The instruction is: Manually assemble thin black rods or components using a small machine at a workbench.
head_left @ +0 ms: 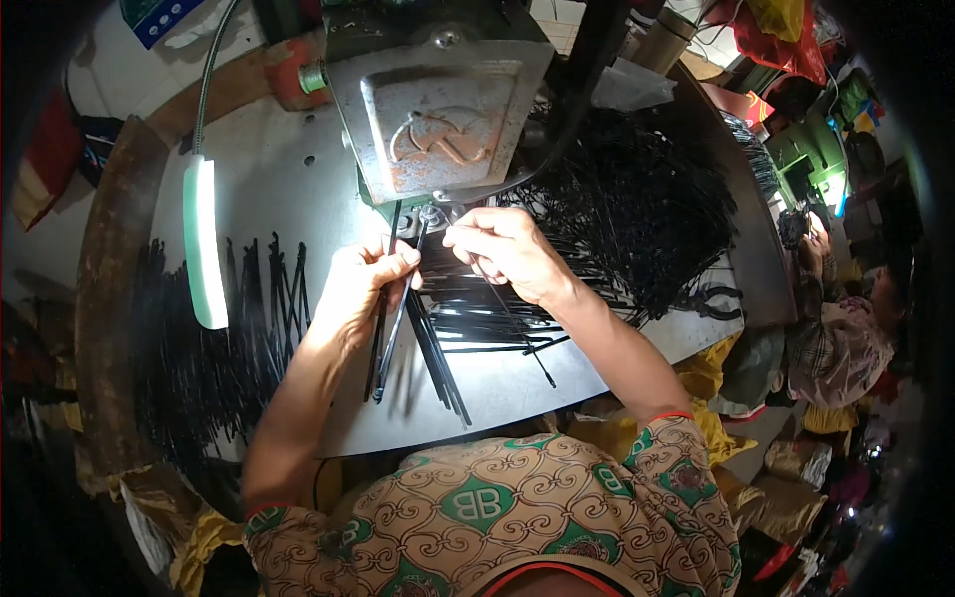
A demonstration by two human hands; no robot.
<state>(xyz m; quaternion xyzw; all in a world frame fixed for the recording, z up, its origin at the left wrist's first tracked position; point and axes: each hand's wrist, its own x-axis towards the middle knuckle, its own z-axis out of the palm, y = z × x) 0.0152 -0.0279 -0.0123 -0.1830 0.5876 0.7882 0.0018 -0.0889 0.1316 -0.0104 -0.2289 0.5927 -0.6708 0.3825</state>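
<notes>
My left hand is closed, thumb over forefinger, on thin black rods that look like umbrella ribs. Their upper ends reach up to the small metal tooling under the machine head, and their lower ends hang toward me. To the right, my right hand pinches another thin black rib, which slants down to a small tip near the table's front edge. My right fingertips are close beside the tooling; exactly what they touch there is hidden. Several loose ribs lie between my hands.
A big tangled heap of black ribs covers the table's right side; a row of ribs lies left. A lit lamp hangs on a flexible neck. Black-handled pliers rest at the right edge. Another person works far right.
</notes>
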